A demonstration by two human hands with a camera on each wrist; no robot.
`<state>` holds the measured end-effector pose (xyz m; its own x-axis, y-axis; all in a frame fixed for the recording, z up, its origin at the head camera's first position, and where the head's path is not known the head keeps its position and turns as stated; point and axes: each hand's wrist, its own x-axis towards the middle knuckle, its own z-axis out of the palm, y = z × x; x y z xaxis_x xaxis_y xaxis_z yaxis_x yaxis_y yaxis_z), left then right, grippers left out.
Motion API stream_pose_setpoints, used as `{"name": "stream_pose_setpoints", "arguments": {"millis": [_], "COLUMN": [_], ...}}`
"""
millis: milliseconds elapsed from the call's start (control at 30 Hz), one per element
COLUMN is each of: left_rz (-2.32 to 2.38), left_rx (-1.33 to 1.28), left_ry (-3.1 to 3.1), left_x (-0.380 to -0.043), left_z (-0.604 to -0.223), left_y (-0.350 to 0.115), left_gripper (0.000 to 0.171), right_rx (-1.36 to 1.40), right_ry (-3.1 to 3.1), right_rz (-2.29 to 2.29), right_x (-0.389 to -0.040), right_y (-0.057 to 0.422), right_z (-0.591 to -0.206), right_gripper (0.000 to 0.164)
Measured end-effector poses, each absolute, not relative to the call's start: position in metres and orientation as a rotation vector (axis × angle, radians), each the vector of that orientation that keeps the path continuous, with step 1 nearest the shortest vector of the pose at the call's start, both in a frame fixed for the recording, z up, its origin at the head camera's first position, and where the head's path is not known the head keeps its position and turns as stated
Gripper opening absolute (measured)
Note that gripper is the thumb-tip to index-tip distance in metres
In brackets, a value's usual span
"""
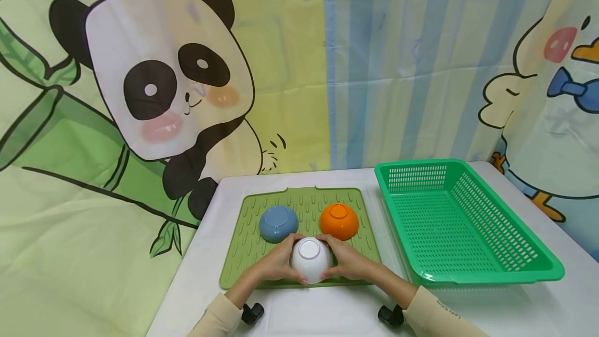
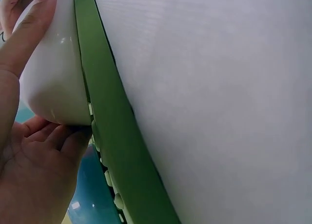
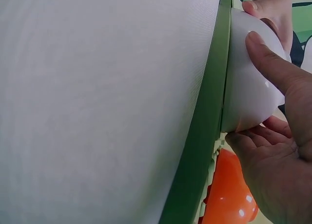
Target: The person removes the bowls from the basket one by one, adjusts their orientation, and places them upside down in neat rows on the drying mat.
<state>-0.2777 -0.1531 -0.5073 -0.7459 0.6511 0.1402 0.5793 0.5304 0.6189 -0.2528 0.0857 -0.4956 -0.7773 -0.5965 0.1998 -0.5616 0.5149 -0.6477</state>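
A white bowl (image 1: 311, 261) sits upside down at the front edge of the green drying mat (image 1: 243, 254). My left hand (image 1: 277, 260) grips its left side, thumb at the front and fingers around the back. From the right, my right hand (image 1: 347, 260) holds it the same way. In the left wrist view the left fingers curl under the rim of the bowl (image 2: 58, 82). The right wrist view shows the right thumb on the wall of the bowl (image 3: 251, 82). Behind it, a blue bowl (image 1: 278, 223) and an orange bowl (image 1: 339, 221) also lie upside down on the mat.
To the right of the mat stands a green plastic basket (image 1: 468, 277) with slotted walls. A white cloth covers the table (image 1: 327, 311). At the back hangs a curtain (image 1: 290, 66) with a printed panda.
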Motion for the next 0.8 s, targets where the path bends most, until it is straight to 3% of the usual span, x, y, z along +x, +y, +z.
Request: {"name": "stream_pose_setpoints", "arguments": {"millis": [800], "left_rz": [0.870], "left_rx": [1.066], "left_ry": [2.682], "left_x": [-0.278], "left_z": [-0.490], "left_y": [-0.147], "left_gripper": [0.108], "right_rx": [-1.017], "right_ry": [2.701], "right_rz": [-1.003], "right_x": [-0.251], "right_y": [0.090], "right_z": [-0.481], "right_gripper": [0.092]}}
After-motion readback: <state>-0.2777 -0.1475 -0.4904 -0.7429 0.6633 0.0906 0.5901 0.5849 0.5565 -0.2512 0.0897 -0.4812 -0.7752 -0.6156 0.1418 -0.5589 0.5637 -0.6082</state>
